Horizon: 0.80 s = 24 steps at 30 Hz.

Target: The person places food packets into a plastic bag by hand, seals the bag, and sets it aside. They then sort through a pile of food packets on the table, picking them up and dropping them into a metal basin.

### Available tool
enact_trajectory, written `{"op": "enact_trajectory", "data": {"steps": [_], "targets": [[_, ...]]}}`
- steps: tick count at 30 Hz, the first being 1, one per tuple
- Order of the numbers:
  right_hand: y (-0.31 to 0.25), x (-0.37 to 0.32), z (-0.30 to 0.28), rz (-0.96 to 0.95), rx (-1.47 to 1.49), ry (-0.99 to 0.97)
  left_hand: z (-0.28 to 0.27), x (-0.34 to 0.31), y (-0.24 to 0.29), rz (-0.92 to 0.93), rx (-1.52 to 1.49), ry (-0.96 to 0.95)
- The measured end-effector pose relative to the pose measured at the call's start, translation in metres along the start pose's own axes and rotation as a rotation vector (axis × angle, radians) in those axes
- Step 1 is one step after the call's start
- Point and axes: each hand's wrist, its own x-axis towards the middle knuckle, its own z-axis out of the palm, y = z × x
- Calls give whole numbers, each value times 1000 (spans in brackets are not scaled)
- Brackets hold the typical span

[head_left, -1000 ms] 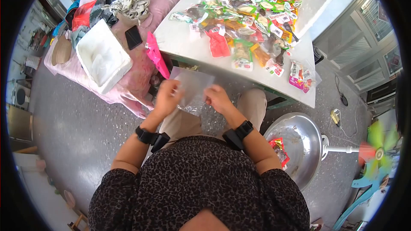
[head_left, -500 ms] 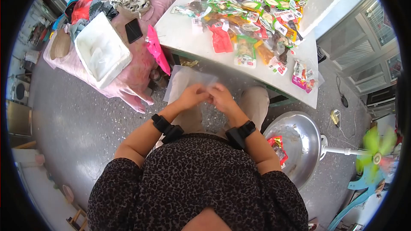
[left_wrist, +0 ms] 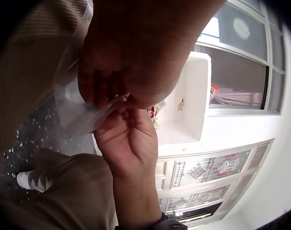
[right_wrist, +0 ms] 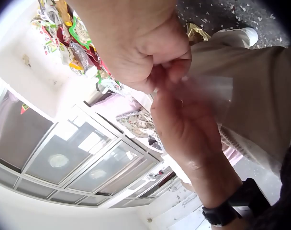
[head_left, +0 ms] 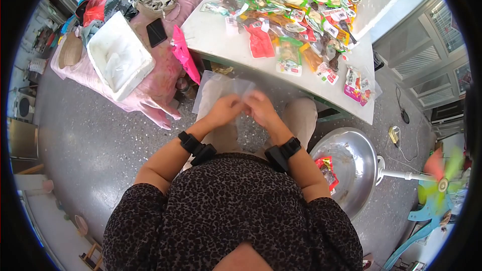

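Observation:
A clear plastic bag (head_left: 208, 86) hangs over the person's left knee, its edge at the fingers of both hands. My left hand (head_left: 225, 111) pinches that edge with curled fingers. Right beside it, my right hand (head_left: 260, 109) pinches the same edge, fingertips meeting the left hand's. The left wrist view has the bag (left_wrist: 71, 103) drooping in loose folds below the fingers. In the right wrist view part of the bag (right_wrist: 217, 88) is blurred, and the fingertips are partly hidden behind the right hand.
Ahead, many sealed food packets (head_left: 288, 50) spill from a white foam box (head_left: 389, 0) across the table (head_left: 213, 35). At right stand a metal basin (head_left: 359, 180) holding a red packet (head_left: 326, 173), and a spinning fan (head_left: 443, 185). Another foam box (head_left: 143, 73) and a phone (head_left: 156, 32) lie at left.
My hands were apart with the bag stretched between them; they came together at its edge, and the bag shifted left over the knee. Since half a second ago they have barely moved.

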Motion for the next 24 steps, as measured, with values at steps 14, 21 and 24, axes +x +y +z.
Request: {"op": "enact_trajectory", "data": {"steps": [14,21,24], "targets": [[-4,0,2,-10,28,24,-4,-1,14,-35,-39,-23],[-12,-5,9,-71,64,109,5,-1,17,161,14,132],[-16,-6,11,-99,25,116,-4,-11,54,93,179,71]]}}
